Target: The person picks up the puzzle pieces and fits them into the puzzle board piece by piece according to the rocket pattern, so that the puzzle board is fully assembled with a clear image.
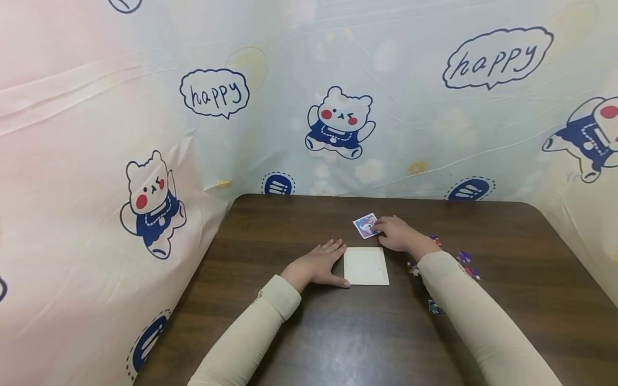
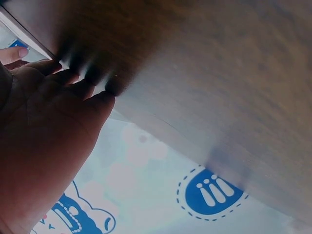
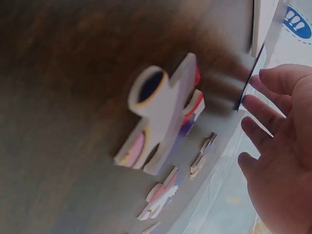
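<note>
A square white puzzle tray [image 1: 365,266] lies on the brown table. Along its left side rests my left hand [image 1: 318,264], fingers spread, with the thumb near the lower left corner. In the left wrist view the left fingertips [image 2: 111,93] meet the tray's edge. Beyond the tray is a small square picture card [image 1: 363,224] with a blue and purple print. My right hand [image 1: 397,233] reaches over the card's right edge, its extended fingertips touching it. The right wrist view shows the right fingers [image 3: 263,112] loosely spread beside the thin card.
Several loose jigsaw pieces [image 1: 464,257] lie to the right of the tray, partly hidden by the right sleeve. One dark piece [image 1: 435,307] sits nearer to me. A large piece [image 3: 161,114] shows close up in the right wrist view. Printed cloth [image 1: 338,53] hangs behind the table.
</note>
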`<state>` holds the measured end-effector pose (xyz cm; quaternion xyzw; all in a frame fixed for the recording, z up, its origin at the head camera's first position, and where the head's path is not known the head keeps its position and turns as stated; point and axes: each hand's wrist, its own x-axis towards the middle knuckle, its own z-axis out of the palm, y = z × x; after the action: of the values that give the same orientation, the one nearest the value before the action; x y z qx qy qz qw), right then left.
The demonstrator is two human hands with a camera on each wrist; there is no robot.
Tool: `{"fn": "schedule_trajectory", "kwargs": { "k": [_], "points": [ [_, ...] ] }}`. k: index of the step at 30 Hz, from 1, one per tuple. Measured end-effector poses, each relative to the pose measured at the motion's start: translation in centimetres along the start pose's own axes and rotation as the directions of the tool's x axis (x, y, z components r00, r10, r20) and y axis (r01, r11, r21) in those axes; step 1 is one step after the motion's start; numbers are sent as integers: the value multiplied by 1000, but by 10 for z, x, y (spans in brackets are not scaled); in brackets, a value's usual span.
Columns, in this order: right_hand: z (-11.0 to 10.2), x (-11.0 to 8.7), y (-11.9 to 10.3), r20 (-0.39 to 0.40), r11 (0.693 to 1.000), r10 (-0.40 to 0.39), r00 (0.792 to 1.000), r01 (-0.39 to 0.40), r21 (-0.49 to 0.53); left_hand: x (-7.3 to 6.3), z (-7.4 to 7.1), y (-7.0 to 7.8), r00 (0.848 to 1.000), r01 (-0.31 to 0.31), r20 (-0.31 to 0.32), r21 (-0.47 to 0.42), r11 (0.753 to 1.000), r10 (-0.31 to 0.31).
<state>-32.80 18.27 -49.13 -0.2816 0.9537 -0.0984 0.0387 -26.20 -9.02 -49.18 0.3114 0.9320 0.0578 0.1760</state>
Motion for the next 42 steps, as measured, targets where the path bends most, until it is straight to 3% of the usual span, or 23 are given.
{"fn": "schedule_trajectory", "kwargs": {
  "k": [8, 15, 23, 30, 36, 42],
  "points": [
    [1, 1, 1, -20, 1000, -13, 1000, 13, -27, 1, 0, 0, 1000, -1, 0, -8, 1000, 1],
    [-1, 3, 2, -86, 999, 1, 996, -4, -34, 0, 0, 1, 1000, 4, 0, -12, 1000, -4],
    [-1, 5, 4, -54, 997, 30, 998, -34, -64, 1, 0, 1, 1000, 6, -6, -8, 1000, -6],
    [1, 6, 5, -106, 996, 40, 994, -48, -76, 2, 0, 0, 1000, 8, -4, -7, 1000, -8],
    [2, 8, 2, -90, 994, 78, 993, -85, -71, 2, 0, 2, 1000, 20, 17, 2, 1000, -20],
    [5, 11, 1, -122, 993, 90, 988, -99, -71, 1, -1, 2, 999, 23, 23, -2, 1000, -23]
  ]
}}
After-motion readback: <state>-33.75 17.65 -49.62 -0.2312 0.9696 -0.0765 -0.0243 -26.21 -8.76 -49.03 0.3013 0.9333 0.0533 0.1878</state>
